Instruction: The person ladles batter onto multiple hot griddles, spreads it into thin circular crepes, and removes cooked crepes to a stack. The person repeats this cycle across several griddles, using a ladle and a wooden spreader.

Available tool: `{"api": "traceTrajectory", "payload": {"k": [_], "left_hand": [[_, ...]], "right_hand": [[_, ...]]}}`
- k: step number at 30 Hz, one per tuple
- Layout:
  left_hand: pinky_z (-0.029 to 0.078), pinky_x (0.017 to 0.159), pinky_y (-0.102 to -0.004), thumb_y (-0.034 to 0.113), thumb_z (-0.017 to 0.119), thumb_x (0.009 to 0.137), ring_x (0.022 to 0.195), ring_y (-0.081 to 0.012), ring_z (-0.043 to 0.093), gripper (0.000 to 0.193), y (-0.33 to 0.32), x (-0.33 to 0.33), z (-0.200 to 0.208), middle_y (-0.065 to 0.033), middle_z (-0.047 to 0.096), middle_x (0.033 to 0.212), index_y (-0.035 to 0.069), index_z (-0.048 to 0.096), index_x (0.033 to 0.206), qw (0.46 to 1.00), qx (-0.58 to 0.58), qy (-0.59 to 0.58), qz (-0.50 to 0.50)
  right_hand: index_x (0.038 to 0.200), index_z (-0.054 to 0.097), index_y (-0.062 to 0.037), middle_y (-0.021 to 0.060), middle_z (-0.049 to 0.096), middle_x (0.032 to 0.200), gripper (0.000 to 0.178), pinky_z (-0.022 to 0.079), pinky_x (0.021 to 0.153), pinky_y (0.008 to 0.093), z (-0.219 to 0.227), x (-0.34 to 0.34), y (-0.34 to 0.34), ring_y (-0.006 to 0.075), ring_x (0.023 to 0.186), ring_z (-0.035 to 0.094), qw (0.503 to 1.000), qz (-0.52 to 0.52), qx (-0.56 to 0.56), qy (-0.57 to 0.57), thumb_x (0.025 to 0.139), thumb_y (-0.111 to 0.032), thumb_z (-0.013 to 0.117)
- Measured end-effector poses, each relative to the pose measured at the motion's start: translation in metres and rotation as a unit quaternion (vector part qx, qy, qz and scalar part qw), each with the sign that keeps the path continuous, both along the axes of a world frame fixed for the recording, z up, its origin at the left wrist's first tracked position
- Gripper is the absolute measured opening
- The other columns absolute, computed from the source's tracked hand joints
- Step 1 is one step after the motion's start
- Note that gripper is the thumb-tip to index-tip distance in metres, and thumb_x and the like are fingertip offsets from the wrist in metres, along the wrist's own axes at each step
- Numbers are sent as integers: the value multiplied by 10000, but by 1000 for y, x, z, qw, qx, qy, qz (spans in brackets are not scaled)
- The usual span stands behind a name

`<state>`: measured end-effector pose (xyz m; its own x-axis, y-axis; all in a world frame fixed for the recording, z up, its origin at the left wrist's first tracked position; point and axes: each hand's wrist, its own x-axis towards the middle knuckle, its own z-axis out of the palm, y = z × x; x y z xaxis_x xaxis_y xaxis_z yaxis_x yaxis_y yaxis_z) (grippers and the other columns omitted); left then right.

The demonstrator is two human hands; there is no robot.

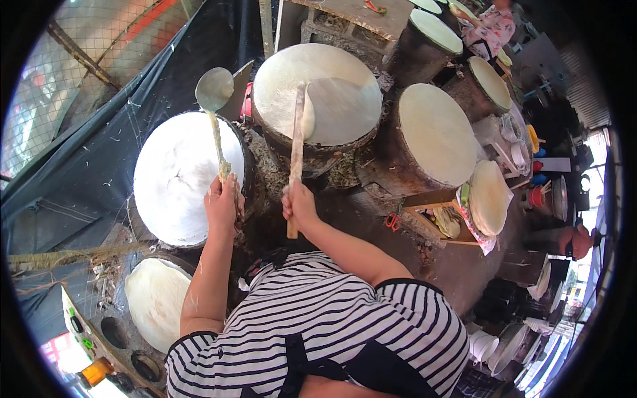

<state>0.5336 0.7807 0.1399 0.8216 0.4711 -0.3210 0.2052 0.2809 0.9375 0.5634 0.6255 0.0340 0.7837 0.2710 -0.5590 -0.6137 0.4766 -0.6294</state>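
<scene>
L hand [222, 202] clenched round the handle of a ladle [213, 89]; handle runs up & slightly left from the fist, round metal bowl at the top, hanging over the upper rim of a white cloth-topped drum [176, 192] that lies just left of the hand. Handle is caked w/ pale batter near the grip.

R hand [298, 204] clenched round a long flat stick [296, 142], gripped near its lower end; a short stub pokes out below the fist. Stick points almost straight up, its top end under a thin pale sheet [338, 109] on the centre drum [285, 79], directly above the hand. Sheet looks partly lifted where the stick meets it, greyer than the drum top around it.

Both hands close together, side by side, L slightly left & level w/ R. Forearms come up from a striped shirt [332, 318] w/ dark apron straps.

More drums w/ pale tops to the right [434, 132] & lower left [156, 298]. Stack of round sheets [490, 198] on a tray far right. Another person [491, 26] at the top right.
</scene>
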Motion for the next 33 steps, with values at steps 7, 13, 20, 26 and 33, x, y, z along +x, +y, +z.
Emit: {"api": "traceTrajectory", "payload": {"k": [7, 13, 20, 26, 33], "left_hand": [[320, 331, -233, 161, 532, 903, 397, -86, 408, 143, -16, 3, -2, 4, 436, 620, 45, 507, 823, 1000, -5, 2, -25], [322, 332, -233, 176, 538, 903, 398, -90, 416, 154, -26, 6, -2, 2, 444, 628, 40, 511, 834, 999, 7, -5, -34], [321, 338, -233, 193, 553, 897, 399, -89, 424, 171, -51, 12, -6, 5, 447, 631, 49, 515, 815, 999, -3, -13, -47], [321, 340, -235, 197, 555, 901, 405, -87, 421, 163, -68, 10, -4, 12, 439, 617, 59, 515, 823, 999, 32, -1, -27], [329, 336, -235, 204, 551, 907, 408, -91, 421, 162, -101, 9, 6, 5, 448, 634, 57, 519, 846, 999, 27, -16, -13]], "right_hand": [[772, 454, -66, 12, 416, 515, 431, 328, 321, 273, 4, 5, 16, 113, 345, 374, 993, 60, -58, -79, 956, -438, 337], [818, 467, -45, 19, 393, 513, 443, 318, 324, 283, -7, 28, -19, 124, 332, 347, 992, 68, -99, -26, 957, -442, 331], [787, 475, -37, 23, 410, 500, 472, 328, 307, 277, 12, 6, -66, 119, 327, 356, 998, 40, -56, -8, 956, -449, 319], [765, 490, -37, 33, 441, 509, 449, 340, 308, 300, -15, 32, -52, 145, 312, 377, 938, 173, -253, -164, 939, -425, 347], [748, 475, -35, 47, 432, 496, 485, 334, 295, 305, 2, 46, -143, 154, 306, 371, 970, 136, -196, -39, 946, -447, 316]]}}
